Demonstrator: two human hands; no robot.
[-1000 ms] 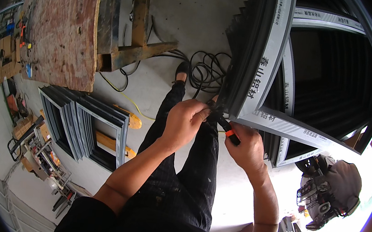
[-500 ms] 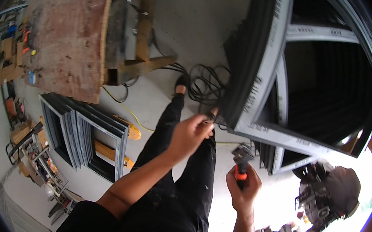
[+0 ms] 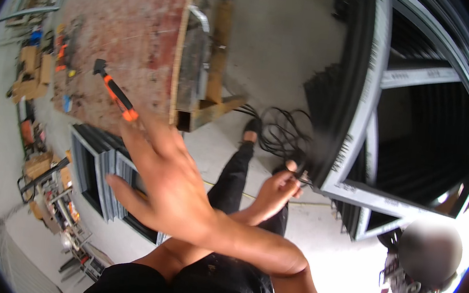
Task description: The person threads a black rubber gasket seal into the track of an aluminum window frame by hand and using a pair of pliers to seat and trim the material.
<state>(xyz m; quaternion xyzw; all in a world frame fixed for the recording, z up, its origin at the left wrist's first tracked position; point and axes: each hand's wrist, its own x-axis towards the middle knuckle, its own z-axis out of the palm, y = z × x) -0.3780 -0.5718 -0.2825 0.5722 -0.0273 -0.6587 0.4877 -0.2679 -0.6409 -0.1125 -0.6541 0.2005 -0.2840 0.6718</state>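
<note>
My right arm crosses over my left toward the reddish wooden table [image 3: 138, 33]. At its end my right hand [image 3: 170, 185] is blurred, with fingers spread and thumb apart. Just past those fingertips, a hand tool [image 3: 117, 93] with a dark metal head and an orange-and-black handle appears over the tabletop; whether it rests there is hard to tell. My left hand [image 3: 275, 195] is pinched closed beside the lower corner of the stacked grey metal frames [image 3: 339, 183]. Anything between its fingers is too small to make out.
Black cable [image 3: 282, 131] lies coiled on the floor by my foot. More grey frames [image 3: 97, 175] stand below the table. Orange-handled tools [image 3: 61, 51] lie at the table's far left. A blurred dark rounded shape [image 3: 429, 253] with machine-like parts is at the lower right.
My right hand has swung left across my body and opened off the tool, which is now over the table. My left hand stays pinched near the frames. The view has shifted left.
</note>
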